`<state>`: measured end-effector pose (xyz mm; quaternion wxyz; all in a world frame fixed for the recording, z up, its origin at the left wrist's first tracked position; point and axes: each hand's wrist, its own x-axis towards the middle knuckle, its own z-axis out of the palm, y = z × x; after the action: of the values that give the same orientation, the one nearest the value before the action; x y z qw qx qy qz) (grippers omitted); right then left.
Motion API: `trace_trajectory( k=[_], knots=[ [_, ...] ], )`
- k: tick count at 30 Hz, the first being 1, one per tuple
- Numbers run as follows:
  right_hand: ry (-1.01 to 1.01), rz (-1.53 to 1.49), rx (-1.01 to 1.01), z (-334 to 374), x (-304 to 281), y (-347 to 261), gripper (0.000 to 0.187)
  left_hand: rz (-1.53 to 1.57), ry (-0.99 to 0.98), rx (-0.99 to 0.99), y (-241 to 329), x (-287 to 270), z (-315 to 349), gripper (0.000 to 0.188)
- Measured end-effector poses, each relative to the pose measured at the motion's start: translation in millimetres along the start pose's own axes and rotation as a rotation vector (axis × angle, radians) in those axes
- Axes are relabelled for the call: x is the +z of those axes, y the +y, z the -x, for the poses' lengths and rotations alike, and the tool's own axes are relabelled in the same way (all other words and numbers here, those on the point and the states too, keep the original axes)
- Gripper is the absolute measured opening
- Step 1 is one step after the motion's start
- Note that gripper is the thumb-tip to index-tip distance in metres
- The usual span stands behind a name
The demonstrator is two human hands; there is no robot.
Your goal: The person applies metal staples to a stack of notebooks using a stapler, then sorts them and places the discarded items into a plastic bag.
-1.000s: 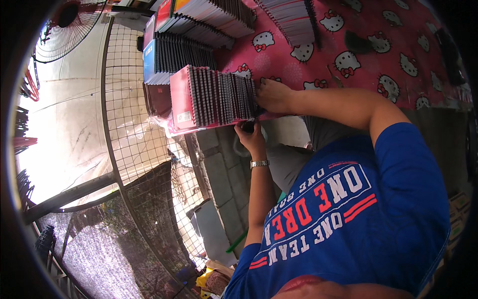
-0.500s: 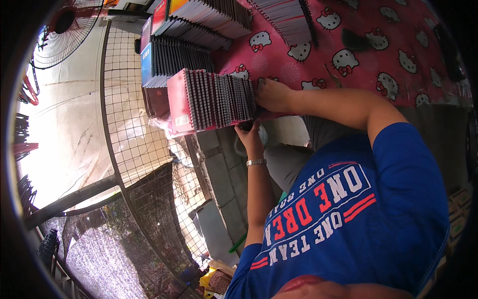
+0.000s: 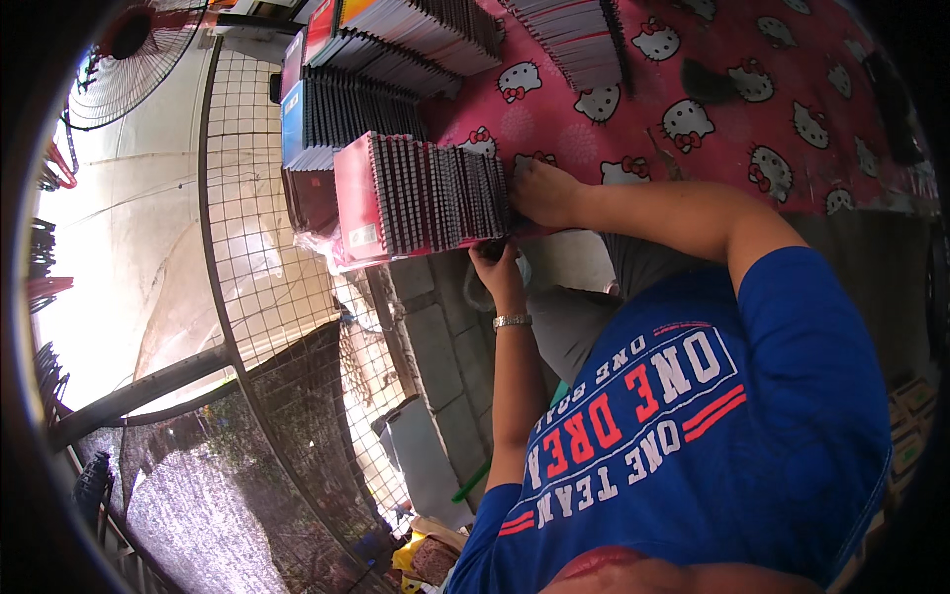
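Observation:
A row of spiral-bound notebooks with a pink cover at its left end stands at the near left edge of the table, coils facing me. My right hand is curled closed against the right end of the row, its fingertips hidden. Just below that end, my left hand, with a metal-band watch on its wrist, reaches up to the notebooks' lower edge. Its thumb and a finger close around a dark spot that I cannot make out.
More spiral notebooks stand in rows behind, and another stack lies farther right. A pink patterned cloth covers the table. On the left are a wire grid and a fan. A dark green object lies on the cloth.
Both hands stay at the right end of the notebook row. My left hand and wrist have shifted very slightly; the notebooks look the same.

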<state>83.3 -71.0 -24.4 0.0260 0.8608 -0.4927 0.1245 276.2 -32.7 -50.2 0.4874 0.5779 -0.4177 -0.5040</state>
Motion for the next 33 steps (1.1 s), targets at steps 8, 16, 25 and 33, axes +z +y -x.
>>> trace_trajectory(
  k=[8, 16, 25, 33],
  knots=[
    [-0.144, -0.195, 0.06, 7, -10, 8, 0.019, 0.06, 0.046, -0.006, 4, 3, 3, 0.033],
    [-0.115, 0.123, -0.017, -5, -2, -3, 0.02, 0.112, 0.016, -0.093, -4, 2, 1, 0.035],
    [0.046, 0.099, 0.022, 8, 2, 5, 0.027, 0.242, 0.019, -0.086, -14, 4, 1, 0.038],
    [0.013, 0.141, -0.009, 1, 0, -1, 0.025, 0.275, 0.016, -0.107, -11, 0, 0, 0.03]
  ],
)
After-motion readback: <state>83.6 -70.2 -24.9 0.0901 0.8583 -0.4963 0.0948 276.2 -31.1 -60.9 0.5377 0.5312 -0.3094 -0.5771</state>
